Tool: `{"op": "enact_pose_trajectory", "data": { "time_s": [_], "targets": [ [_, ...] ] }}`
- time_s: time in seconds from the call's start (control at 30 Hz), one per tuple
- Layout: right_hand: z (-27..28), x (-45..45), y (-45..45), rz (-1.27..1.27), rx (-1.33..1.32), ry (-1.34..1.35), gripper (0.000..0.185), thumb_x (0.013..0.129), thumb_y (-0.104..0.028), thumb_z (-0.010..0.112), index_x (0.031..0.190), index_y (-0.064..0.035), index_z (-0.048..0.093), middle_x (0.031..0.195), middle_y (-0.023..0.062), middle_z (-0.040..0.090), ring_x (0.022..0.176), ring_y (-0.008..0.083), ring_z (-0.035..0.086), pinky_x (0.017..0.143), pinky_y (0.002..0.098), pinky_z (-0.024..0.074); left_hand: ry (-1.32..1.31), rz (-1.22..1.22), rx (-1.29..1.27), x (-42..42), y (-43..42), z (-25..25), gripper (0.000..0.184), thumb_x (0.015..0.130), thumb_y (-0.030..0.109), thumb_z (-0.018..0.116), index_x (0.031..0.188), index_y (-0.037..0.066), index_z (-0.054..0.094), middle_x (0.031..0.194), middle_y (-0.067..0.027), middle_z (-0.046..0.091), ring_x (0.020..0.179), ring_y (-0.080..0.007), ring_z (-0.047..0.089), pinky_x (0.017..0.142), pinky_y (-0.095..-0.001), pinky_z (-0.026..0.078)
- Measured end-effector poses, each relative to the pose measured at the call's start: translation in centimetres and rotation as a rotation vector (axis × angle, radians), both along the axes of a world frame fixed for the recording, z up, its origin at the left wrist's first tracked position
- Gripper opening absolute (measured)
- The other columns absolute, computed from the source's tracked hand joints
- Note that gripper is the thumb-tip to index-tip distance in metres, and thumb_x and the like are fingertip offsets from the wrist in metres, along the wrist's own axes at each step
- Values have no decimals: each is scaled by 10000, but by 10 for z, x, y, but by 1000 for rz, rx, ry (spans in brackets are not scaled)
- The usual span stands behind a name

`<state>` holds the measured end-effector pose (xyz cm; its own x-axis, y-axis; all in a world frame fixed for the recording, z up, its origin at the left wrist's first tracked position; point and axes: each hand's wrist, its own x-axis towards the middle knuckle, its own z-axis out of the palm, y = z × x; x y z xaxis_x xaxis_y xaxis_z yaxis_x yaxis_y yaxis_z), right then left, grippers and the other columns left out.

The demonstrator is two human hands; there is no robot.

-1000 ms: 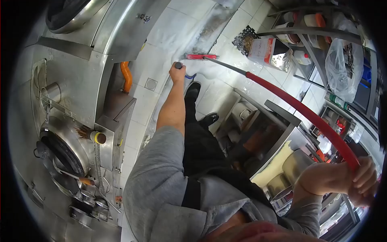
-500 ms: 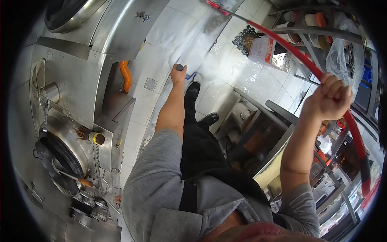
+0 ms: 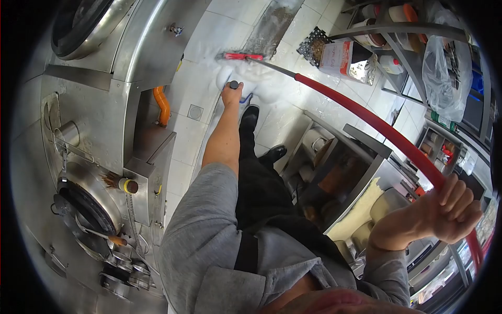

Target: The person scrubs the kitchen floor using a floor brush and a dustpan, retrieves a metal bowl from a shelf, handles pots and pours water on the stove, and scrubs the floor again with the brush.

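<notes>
My right hand (image 3: 449,209) is closed around the red pole of a long-handled floor squeegee (image 3: 355,110), at the right of the view. Its wide red head (image 3: 243,56) rests in white foam on the tiled floor (image 3: 180,152); whether it has a blade or bristles I cannot make out. My left hand (image 3: 231,94), arm stretched forward, is wrapped round a pole with a dark end cap (image 3: 234,84). Most of that pole is hidden beneath the hand. A blue piece (image 3: 247,98) shows just beside it, near my black shoe (image 3: 250,118).
Steel wok stations (image 3: 99,104) line the left, with an orange pipe (image 3: 161,106) below. A plastic container (image 3: 335,57) stands on the floor by a black crate (image 3: 312,44). Metal shelving (image 3: 397,31) and a steel counter (image 3: 361,157) flank the right. A dark floor strip (image 3: 274,26) runs ahead.
The squeegee head has come back toward me and to the left through the foam. My right hand has moved down and right with the pole. The left hand has barely moved.
</notes>
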<state>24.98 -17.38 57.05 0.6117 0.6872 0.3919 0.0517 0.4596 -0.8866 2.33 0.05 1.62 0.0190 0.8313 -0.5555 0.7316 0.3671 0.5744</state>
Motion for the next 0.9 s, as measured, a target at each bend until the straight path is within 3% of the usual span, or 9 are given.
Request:
{"op": "enact_pose_trajectory", "data": {
  "time_s": [0.23, 0.3, 0.33, 0.37, 0.43, 0.5, 0.6, 0.7, 0.9],
  "targets": [
    [43, 39, -19, 134, 82, 34, 428, 908, -211, 447, 508, -176, 298, 467, -31, 236, 403, 99, 228, 460, 246, 244, 43, 50, -29, -21, 1, -9, 486, 673, 432, 707, 957, 41, 654, 975, -198, 650, 952, -356, 609, 853, -410, 469],
    [42, 22, 0, -217, 273, -107, 442, 985, -360, 331, 597, -150, 298, 485, -57, 286, 369, 87, 264, 371, 239, 298, 62, 74, -52, -28, 2, -7, 500, 672, 432, 720, 963, 30, 661, 989, -187, 654, 965, -329, 613, 856, -392, 466],
    [45, 30, -4, 57, 141, -147, 453, 981, -388, 335, 594, -154, 297, 488, -66, 277, 372, 87, 251, 379, 241, 309, 63, 86, -63, -31, 1, -6, 507, 672, 437, 719, 967, 28, 662, 998, -187, 652, 975, -327, 609, 864, -389, 463],
    [42, 34, -7, 61, 140, -147, 453, 981, -388, 335, 594, -154, 297, 488, -66, 277, 372, 87, 251, 379, 241, 309, 63, 99, -73, -33, 1, -5, 514, 673, 441, 717, 972, 27, 662, 1006, -187, 650, 985, -325, 605, 871, -387, 459],
    [22, 36, -2, 4, 31, -261, 419, 923, -235, 405, 526, -166, 291, 464, -33, 231, 393, 102, 218, 457, 248, 247, 77, 84, -75, -36, 2, -9, 517, 675, 442, 714, 975, 25, 661, 1012, -191, 647, 992, -325, 602, 876, -384, 457],
    [-20, 1, 27, -264, -64, -286, 427, 953, -292, 356, 553, -158, 288, 461, -36, 239, 389, 98, 218, 456, 250, 263, 90, 61, -76, -36, 1, -10, 520, 677, 443, 712, 978, 22, 660, 1018, -195, 644, 1000, -324, 598, 881, -382, 455],
    [-25, -26, 31, 115, -23, -163, 467, 967, -401, 354, 574, -155, 293, 465, -46, 251, 401, 79, 234, 440, 250, 288, 77, 68, -96, -34, 2, -9, 523, 680, 444, 710, 976, 16, 659, 1011, -195, 646, 990, -331, 601, 875, -385, 457],
    [-7, -26, 15, 97, -29, -60, 501, 925, -465, 445, 559, -159, 294, 460, -49, 283, 394, 71, 259, 420, 221, 285, 63, 77, -76, -31, 2, -17, 523, 679, 447, 710, 965, 12, 659, 997, -201, 647, 978, -334, 605, 868, -384, 458],
    [22, 3, 2, 117, -9, 38, 500, 917, -457, 469, 551, -155, 313, 448, -44, 283, 383, 75, 272, 405, 216, 279, 15, 70, -39, -42, 0, -31, 520, 656, 448, 712, 939, 18, 642, 964, -228, 641, 959, -382, 599, 849, -431, 468]
  ]
}}
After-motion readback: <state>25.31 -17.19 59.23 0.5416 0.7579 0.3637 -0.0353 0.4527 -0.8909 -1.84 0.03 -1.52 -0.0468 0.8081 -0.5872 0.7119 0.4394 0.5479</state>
